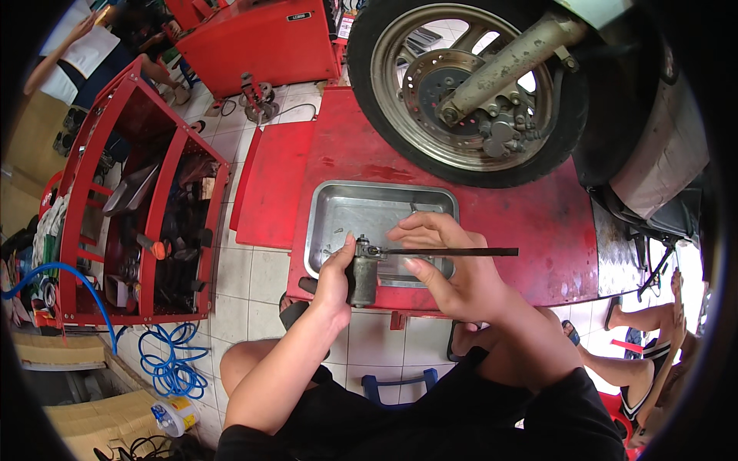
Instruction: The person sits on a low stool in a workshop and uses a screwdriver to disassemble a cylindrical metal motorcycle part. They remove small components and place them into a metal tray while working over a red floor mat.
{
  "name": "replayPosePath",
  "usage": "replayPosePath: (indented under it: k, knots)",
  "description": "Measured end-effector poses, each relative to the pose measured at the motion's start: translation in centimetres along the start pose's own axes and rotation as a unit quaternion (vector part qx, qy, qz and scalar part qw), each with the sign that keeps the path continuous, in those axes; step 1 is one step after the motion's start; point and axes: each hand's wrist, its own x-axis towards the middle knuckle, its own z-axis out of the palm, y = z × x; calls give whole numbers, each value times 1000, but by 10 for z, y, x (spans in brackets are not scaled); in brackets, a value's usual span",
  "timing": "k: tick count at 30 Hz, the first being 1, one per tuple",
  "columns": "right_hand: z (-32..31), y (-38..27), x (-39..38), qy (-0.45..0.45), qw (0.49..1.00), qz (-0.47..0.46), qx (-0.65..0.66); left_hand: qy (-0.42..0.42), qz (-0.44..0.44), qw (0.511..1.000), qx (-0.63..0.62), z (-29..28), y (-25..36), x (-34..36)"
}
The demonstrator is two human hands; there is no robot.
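Note:
My left hand (334,276) is closed around a dark, worn metal part with a cylindrical body (363,281). A small threaded end stands up at its top, and a dark stub sticks out left behind the hand. From a round joint near the top, a long, thin black bar (461,252) reaches to the right. My right hand (457,265) is open beside the bar, thumb below and fingers above, curved and apart. The bar crosses in front of its palm. Below both hands is a shallow metal tray (323,192) holding small metal pieces.
The tray rests on a red lift table (530,223). A motorbike's front wheel (377,100) stands at its far side. To the left are a red tool shelf (142,184) and a coiled blue hose (173,361). A blue stool (400,384) is beneath me; another person (638,369) sits at right.

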Motion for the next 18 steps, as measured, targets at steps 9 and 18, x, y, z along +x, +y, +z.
replayPosePath:
  k: [9, 18]
  knots:
    - [-10, 16, -5, -48, 997, -61, -10, -2, 37, 999, 8, 3, -1, -4]
    - [1, 13, -9, 11, 997, -72, -3, 8, 81, 996, 19, 0, 4, -12]
